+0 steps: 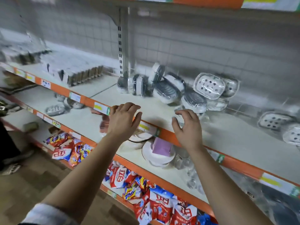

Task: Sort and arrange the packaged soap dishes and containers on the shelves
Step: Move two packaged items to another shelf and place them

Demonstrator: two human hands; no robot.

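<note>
Sleeve cuff [47, 213], left hand [124, 118] and right hand [186, 125] relaxed, empty, above white shelf [155, 109], wrapped soap dishes [209, 86] behind, tiled wall [211, 46]

bare shelf front [129, 101], wrapped soap dishes [170, 88] crowding behind

blurred far-left shelf goods [21, 56], edge-cut soap dish [292, 134]

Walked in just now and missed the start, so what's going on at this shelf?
A person is sorting stock at a shop shelf. Both arms reach over its front edge; the left hand and right hand hold nothing, fingers loosely curled. Nearer the back lies a jumbled pile of wrapped soap dishes, with a perforated white dish leaning on it and two more dishes farther right. None looks lined up yet. The picture is blurred.
</note>
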